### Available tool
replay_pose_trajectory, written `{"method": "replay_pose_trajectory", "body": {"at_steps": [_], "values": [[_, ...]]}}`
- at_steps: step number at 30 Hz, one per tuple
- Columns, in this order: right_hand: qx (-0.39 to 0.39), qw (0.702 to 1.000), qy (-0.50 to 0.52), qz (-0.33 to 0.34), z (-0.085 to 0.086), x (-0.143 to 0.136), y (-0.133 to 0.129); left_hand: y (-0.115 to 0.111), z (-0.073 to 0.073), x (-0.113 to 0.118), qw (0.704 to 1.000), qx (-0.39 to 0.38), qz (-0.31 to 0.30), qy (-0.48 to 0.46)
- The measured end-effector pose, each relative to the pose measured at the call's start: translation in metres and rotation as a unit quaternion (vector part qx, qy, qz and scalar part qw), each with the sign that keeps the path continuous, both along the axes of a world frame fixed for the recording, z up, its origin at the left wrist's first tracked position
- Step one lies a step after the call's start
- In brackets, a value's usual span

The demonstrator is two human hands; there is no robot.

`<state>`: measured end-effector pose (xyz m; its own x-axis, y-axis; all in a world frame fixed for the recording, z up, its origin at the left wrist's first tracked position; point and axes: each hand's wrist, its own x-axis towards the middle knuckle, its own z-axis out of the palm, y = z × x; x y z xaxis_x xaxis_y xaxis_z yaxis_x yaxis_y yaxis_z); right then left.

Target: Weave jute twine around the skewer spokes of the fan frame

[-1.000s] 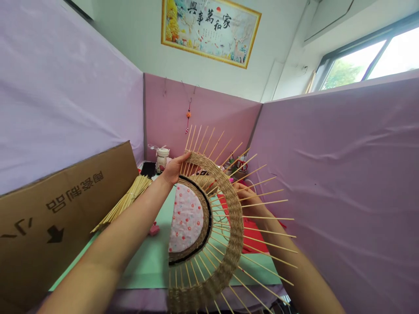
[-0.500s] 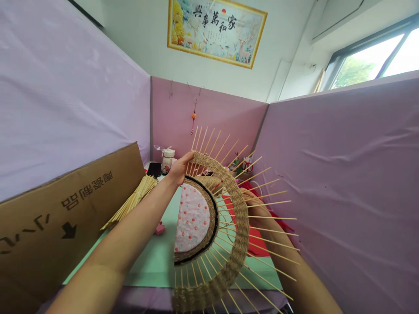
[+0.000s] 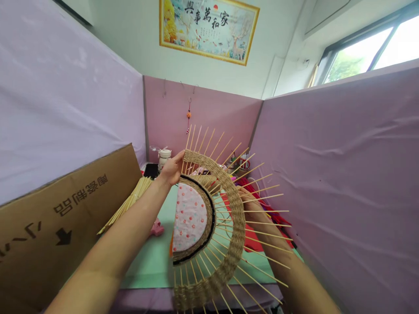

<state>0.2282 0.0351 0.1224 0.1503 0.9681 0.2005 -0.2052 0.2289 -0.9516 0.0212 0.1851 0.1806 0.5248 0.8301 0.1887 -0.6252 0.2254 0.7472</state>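
A half-round woven piece (image 3: 240,218) stands on edge before me. It has a pink flowered cloth centre (image 3: 190,216), a black band round that, and an outer band of twisted brown cord, with thin sticks radiating past the rim. My left hand (image 3: 173,169) is closed on the top end of the outer band, thumb along the near face. My right hand (image 3: 248,201) is behind the right side of the outer band, partly covered by the band and sticks; its fingers appear to grip the band from the far side.
At left lies a bundle of thin sticks (image 3: 131,200) beside a cardboard sheet (image 3: 85,209). A pink object (image 3: 157,227) sits on the green tabletop (image 3: 147,261). Farther back are a white lidded jar (image 3: 164,158) and red material (image 3: 253,239). Purple partitions (image 3: 343,174) enclose the table.
The view has shifted slightly, so the surroundings sit a little farther left. Both hands keep their hold on the woven piece, which has turned very slightly.
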Motion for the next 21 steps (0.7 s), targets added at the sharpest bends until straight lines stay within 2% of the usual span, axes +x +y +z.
{"method": "replay_pose_trajectory", "body": {"at_steps": [5, 14, 18, 21], "values": [[-0.051, 0.996, 0.075, -0.008, -0.002, -0.005, -0.001, 0.006, -0.007, 0.000, 0.999, 0.023, 0.043, -0.023], [-0.033, 0.997, 0.069, -0.007, -0.015, -0.001, 0.009, 0.011, -0.010, -0.003, 1.000, -0.011, 0.020, -0.006], [-0.011, 0.997, 0.070, -0.028, -0.011, -0.004, 0.010, 0.013, -0.011, -0.002, 0.998, -0.015, 0.024, 0.061], [0.013, 0.997, 0.057, -0.054, -0.006, -0.011, 0.011, 0.015, -0.018, 0.001, 0.992, -0.036, 0.016, 0.116]]}}
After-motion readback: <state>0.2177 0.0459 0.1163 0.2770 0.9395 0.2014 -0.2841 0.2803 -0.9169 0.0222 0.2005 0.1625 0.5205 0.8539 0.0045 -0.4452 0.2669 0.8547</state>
